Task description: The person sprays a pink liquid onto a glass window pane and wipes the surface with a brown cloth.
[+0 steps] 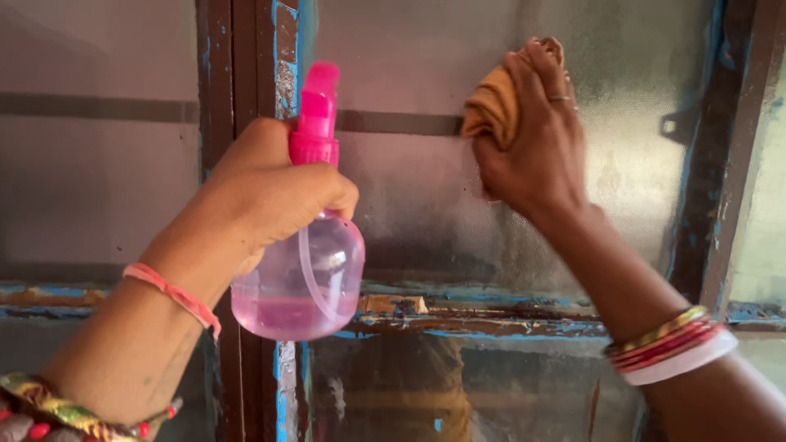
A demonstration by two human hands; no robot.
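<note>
The window (pixel 508 245) fills the view and serves as the reference for all that follows: it has frosted glass panes set in a dark wooden frame whose blue paint is flaking, most heavily along the horizontal rail below the upper panes and on the upright post left of centre. A dark bar runs across behind the upper glass. The left hand (pixel 266 188) is raised in front of the upright post, fingers wrapped closed about the neck of a spray bottle (pixel 299 278); a thin pink band sits at that wrist, and beaded, woven bracelets lie lower on the forearm. The bottle is clear pink plastic with a bright pink trigger head, upright, its belly hanging level with the horizontal rail and holding a shallow pool of pink liquid at the bottom; a clear tube curves down inside it. The right hand (pixel 536 139) is pressed to the upper right pane, fingers curled shut over a bunched mustard-yellow cloth (pixel 495 102), which lies against the glass at the height of the dark bar. A ring shows on one finger, and red, gold and white bangles (pixel 667 344) circle the right forearm below the rail. A small metal latch (pixel 675 123) sits on the frame at the pane's right edge.
</note>
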